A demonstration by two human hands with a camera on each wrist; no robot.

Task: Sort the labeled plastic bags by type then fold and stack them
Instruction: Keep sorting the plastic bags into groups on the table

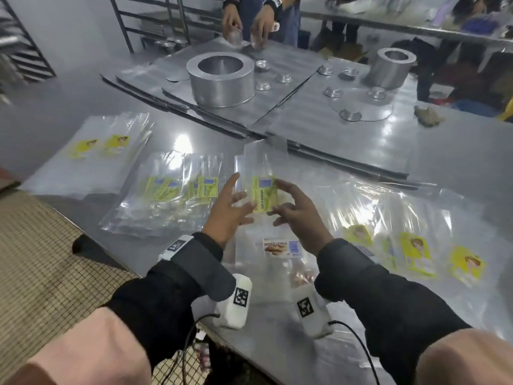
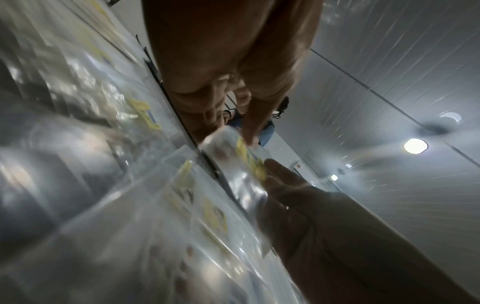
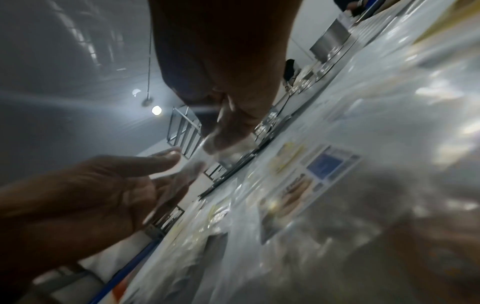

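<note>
In the head view I hold up a clear bag with a green-yellow label (image 1: 265, 194) between both hands over the steel table (image 1: 458, 151). My left hand (image 1: 230, 207) has straight, spread fingers that touch the bag's left edge. My right hand (image 1: 294, 209) pinches the bag (image 3: 207, 156) between thumb and fingers (image 3: 223, 139). The left wrist view shows the same bag (image 2: 244, 164), blurred. Left of my hands lie stacks of matching green-label bags (image 1: 166, 187). Further left is a stack with yellow labels (image 1: 83, 151). A brown-label bag (image 1: 281, 248) lies under my wrists. Loose yellow-label bags (image 1: 416, 254) spread to the right.
Behind the bags lie flat silver sheets (image 1: 291, 115), a large round tin (image 1: 222, 79), a smaller tin (image 1: 391, 68) and several small metal cups (image 1: 333, 91). Another person's hands (image 1: 244, 26) work at the far edge. The table's near edge (image 1: 91, 240) runs along my left.
</note>
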